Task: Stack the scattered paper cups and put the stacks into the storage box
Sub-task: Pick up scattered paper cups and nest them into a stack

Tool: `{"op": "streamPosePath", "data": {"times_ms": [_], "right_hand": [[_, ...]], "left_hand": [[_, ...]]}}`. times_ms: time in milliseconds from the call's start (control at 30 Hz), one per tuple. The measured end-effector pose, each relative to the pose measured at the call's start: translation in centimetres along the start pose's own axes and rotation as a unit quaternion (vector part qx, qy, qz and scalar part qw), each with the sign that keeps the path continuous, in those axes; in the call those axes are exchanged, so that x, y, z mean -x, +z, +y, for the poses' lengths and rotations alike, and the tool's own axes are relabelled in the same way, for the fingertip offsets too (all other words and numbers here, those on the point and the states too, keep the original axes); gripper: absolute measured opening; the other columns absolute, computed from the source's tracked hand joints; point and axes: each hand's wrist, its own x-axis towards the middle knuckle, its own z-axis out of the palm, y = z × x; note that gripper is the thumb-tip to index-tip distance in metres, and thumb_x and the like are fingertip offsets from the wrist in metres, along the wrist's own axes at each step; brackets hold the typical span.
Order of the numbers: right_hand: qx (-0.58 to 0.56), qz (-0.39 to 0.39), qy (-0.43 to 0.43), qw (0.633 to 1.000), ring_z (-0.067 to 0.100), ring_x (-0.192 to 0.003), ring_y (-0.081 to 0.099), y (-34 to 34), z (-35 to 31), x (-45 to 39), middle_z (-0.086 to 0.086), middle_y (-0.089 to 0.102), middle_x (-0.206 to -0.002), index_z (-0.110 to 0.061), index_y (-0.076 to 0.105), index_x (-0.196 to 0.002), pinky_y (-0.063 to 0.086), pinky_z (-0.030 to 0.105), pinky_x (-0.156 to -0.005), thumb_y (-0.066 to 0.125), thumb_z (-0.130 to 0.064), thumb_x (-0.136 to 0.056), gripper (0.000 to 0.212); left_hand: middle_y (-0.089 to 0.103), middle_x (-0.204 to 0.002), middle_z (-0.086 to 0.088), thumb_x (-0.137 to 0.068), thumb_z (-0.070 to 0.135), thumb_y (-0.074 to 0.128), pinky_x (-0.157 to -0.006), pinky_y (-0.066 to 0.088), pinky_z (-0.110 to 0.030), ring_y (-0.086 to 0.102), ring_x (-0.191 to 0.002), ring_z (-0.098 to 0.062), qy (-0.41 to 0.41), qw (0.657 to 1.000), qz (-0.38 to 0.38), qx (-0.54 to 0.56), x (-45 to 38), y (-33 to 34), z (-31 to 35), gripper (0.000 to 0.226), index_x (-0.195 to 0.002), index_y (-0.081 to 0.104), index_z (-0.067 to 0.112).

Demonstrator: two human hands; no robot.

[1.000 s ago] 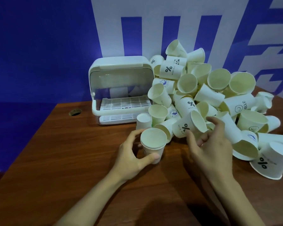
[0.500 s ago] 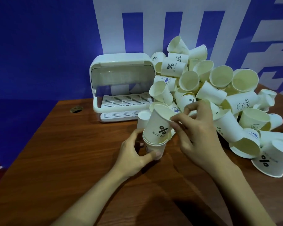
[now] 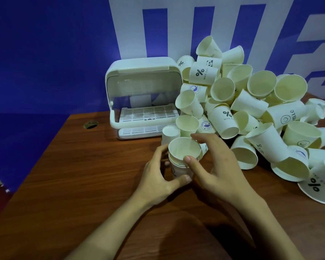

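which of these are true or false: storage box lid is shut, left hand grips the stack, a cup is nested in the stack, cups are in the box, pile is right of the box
1. The storage box lid is shut. False: it is raised.
2. The left hand grips the stack. True.
3. A cup is nested in the stack. True; the right hand touches its rim.
4. Cups lie inside the box. False: its racks hold none.
5. The pile sits right of the box. True.

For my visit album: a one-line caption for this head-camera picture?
Left hand grips a short cup stack; right hand touches its rim beside the pile.
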Motion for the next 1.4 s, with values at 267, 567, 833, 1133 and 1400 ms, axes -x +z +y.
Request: {"op": "streamPosePath", "data": {"times_ms": [267, 567, 833, 1133, 1400], "right_hand": [[-0.047, 0.026, 0.06, 0.997, 0.005, -0.114, 0.058, 1.8, 0.0, 1.0, -0.012, 0.063, -0.12, -0.023, 0.058, -0.127, 0.048, 0.033, -0.095, 0.067, -0.045, -0.084, 0.049], [-0.005, -0.086, -0.009, 0.996, 0.0, -0.109, 0.057, -1.8, 3.1, -3.4, -0.018, 0.062, -0.118, -0.027, 0.06, -0.124, 0.046, 0.026, -0.088, 0.061, -0.044, -0.084, 0.043], [0.252, -0.15, -0.127, 0.948, 0.025, -0.12, 0.044, -0.2, 7.1, -3.7, -0.008, 0.054, -0.135, -0.027, 0.04, -0.15, 0.043, 0.04, -0.087, 0.074, -0.025, -0.064, 0.092], [0.334, -0.045, -0.125, 0.933, 0.028, -0.097, 0.046, 0.7, 9.4, -3.5, -0.005, 0.057, -0.109, -0.029, 0.061, -0.131, 0.039, 0.04, -0.074, 0.085, -0.017, -0.054, 0.082], [0.304, -0.072, -0.174, 0.934, 0.024, -0.127, 0.042, 1.0, 8.3, -3.5, -0.013, 0.055, -0.132, -0.036, 0.054, -0.127, 0.025, 0.038, -0.094, 0.081, -0.034, -0.056, 0.075]], "left_hand": [[0.073, -0.125, 0.015, -0.074, 0.032, 0.092, -0.097, 0.052, -0.02, 0.068, -0.121, -0.011, -0.005, 1.0, 0.015, -0.002, 0.1, 0.0, 0.3, 0.071, -0.136, 0.058, 0.025], [0.078, -0.116, 0.009, -0.073, 0.047, 0.085, -0.084, 0.061, -0.032, 0.074, -0.106, -0.016, -0.039, 0.993, 0.095, 0.055, -0.2, 0.0, 0.4, 0.059, -0.125, 0.069, 0.024], [0.072, -0.116, 0.028, -0.065, 0.051, 0.088, -0.081, 0.054, -0.014, 0.069, -0.108, -0.001, -0.01, 0.99, 0.137, -0.031, -0.6, 0.4, -0.9, 0.064, -0.123, 0.064, 0.038], [0.073, -0.115, 0.026, -0.062, 0.05, 0.088, -0.082, 0.055, -0.016, 0.069, -0.108, 0.0, -0.009, 0.991, 0.135, -0.019, -0.4, 0.4, -0.8, 0.066, -0.122, 0.065, 0.034], [0.075, -0.112, 0.023, -0.065, 0.043, 0.091, -0.082, 0.057, -0.019, 0.071, -0.104, -0.001, -0.007, 0.991, 0.13, -0.03, -0.6, 0.5, -1.0, 0.06, -0.119, 0.066, 0.034]]}}
